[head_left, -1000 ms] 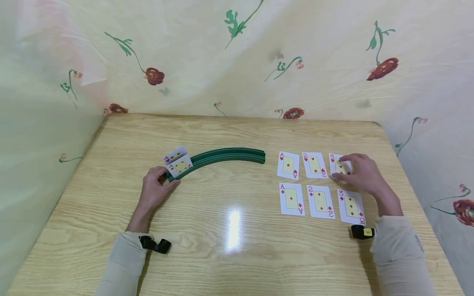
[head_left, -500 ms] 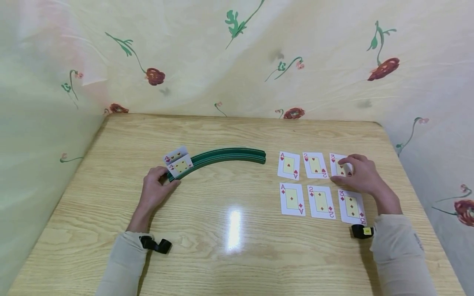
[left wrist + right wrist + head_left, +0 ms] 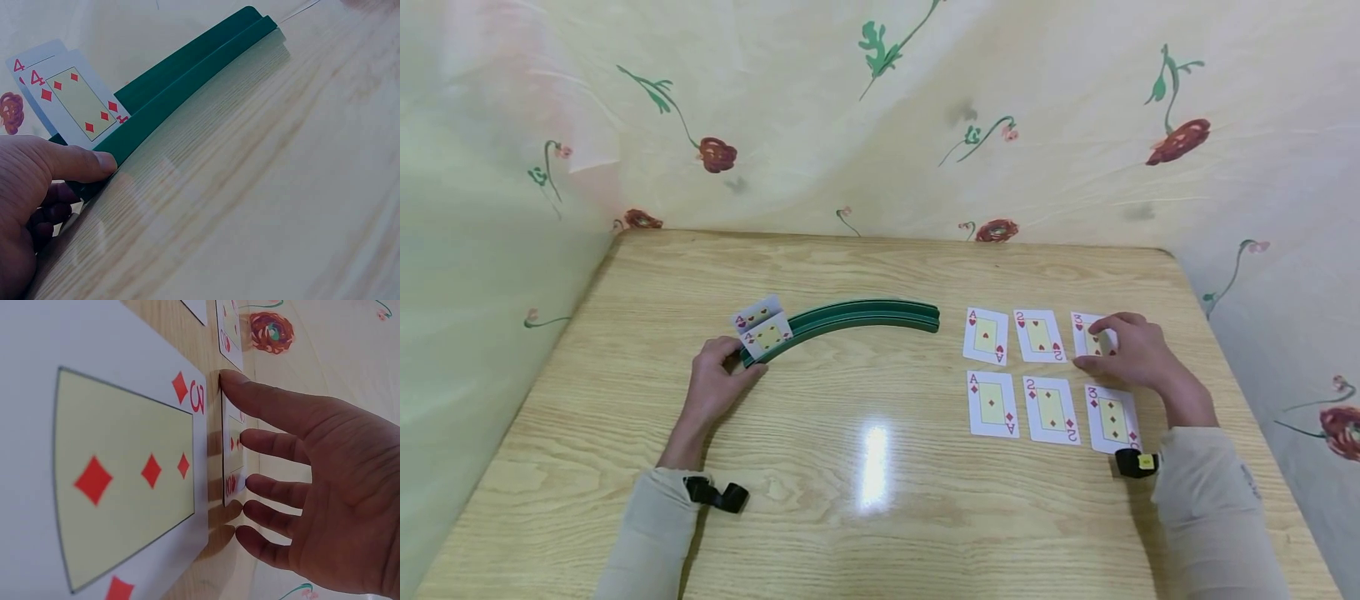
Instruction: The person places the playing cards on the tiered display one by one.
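Green holder (image 3: 872,313): curved across the surface (image 3: 812,467), left of the laid-out cards; the four of diamonds (image 3: 767,336) stood in it near the left end, before the four of hearts (image 3: 761,311).
Far row: ace of hearts (image 3: 986,336), two of hearts (image 3: 1039,336) and three of hearts (image 3: 1083,339), face up.
Near row: ace of diamonds (image 3: 992,404), two of diamonds (image 3: 1051,409) and three of diamonds (image 3: 1111,419), also face up.
Head view: only this one took in both rows complete, along with the flower-patterned cloth (image 3: 812,125) behind.
Left wrist view: showed what the head view half hid, the thumb lying along the holder's front and the other fingers curled at its end.
Right wrist view: showed the palm and separate fingertips, where the head view gave the back of the hand; the three of diamonds loomed in the foreground.
Left hand (image 3: 715,383): reached forward from its sleeve (image 3: 651,525), gripping the holder's left end between thumb and fingers.
Right hand (image 3: 1133,354): angled leftward over the three of hearts, fingers spread and slightly bent, thumb well apart from them at the card's near left corner; the card lay flat, ungripped. Whether every fingertip touched it could not be told.
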`<state>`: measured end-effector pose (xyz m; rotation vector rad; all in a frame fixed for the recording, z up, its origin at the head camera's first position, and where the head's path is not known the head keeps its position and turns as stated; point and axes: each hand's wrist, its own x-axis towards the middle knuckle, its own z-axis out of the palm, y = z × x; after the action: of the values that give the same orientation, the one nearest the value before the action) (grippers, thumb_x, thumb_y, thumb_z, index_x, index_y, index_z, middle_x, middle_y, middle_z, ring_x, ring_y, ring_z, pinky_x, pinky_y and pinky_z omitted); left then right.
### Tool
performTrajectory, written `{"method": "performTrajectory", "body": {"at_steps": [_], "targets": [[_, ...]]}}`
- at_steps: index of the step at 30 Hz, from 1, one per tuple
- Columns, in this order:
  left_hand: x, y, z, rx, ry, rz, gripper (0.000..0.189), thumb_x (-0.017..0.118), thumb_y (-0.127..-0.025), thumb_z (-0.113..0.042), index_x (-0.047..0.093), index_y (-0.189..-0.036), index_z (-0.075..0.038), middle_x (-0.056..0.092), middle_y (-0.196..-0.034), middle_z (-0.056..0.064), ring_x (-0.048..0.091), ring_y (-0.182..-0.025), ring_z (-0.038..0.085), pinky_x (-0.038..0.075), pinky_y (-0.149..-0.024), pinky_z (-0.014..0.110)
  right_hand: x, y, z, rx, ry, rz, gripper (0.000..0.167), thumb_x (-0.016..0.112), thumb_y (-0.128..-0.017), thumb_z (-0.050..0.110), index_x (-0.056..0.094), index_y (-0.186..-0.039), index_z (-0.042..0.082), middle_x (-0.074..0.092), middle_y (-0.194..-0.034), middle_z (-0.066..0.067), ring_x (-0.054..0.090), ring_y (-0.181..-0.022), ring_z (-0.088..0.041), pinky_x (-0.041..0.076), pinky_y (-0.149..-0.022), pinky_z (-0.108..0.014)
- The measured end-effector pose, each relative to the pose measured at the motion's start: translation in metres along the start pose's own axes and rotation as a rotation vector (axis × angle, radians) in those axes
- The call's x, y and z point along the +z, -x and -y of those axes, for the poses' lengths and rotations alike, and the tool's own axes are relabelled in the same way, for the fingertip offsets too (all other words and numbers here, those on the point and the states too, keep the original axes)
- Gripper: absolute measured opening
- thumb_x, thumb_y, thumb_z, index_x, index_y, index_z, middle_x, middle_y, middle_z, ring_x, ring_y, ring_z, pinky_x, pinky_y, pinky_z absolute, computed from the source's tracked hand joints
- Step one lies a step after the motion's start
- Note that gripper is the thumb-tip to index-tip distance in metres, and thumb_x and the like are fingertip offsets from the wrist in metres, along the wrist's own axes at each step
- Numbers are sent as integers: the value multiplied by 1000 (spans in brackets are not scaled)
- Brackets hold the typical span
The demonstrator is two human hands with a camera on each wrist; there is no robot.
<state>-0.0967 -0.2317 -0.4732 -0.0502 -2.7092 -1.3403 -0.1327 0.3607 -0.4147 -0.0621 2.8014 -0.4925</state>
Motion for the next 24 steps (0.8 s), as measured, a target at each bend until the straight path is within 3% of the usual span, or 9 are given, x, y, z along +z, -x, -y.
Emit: {"method": "performTrajectory", "body": {"at_steps": [8,12,16,19,24], "targets": [[0,1,-2,6,2,-3,38,80,-83,-6,68,-118,6,67,-117,24,53,-107,27,39,-86,19,-1,-2,-1,23,-1,-8,71,81,-81,43,54,-125,-6,25,-145,-48,21,-131,-66,28,-100,-74],[0,1,-2,7,-2,-2,38,80,-83,-6,68,-117,6,67,-116,24,53,-107,27,39,-85,20,1,-1,-2,81,-27,-32,86,83,-77,48,46,-133,-5,21,-144,-48,23,-127,-64,33,-96,-73],[1,1,-1,7,1,-2,38,80,-83,-6,68,-117,6,67,-116,24,53,-107,27,39,-85,18,4,1,-1,125,-49,-75,110,86,-74,49,28,-151,-4,18,-144,-48,24,-122,-61,35,-94,-73],[1,1,0,7,4,-3,37,80,-83,-6,68,-117,6,67,-116,24,52,-106,26,38,-84,17,4,3,0,135,-46,-106,123,87,-72,51,16,-156,-5,17,-144,-47,23,-122,-59,33,-96,-73],[1,0,-1,8,5,-3,37,80,-83,-5,68,-116,6,67,-115,24,52,-106,26,38,-83,17,4,7,1,139,-11,-128,125,86,-70,57,19,-154,-8,19,-139,-43,20,-118,-56,38,-86,-68]]}}
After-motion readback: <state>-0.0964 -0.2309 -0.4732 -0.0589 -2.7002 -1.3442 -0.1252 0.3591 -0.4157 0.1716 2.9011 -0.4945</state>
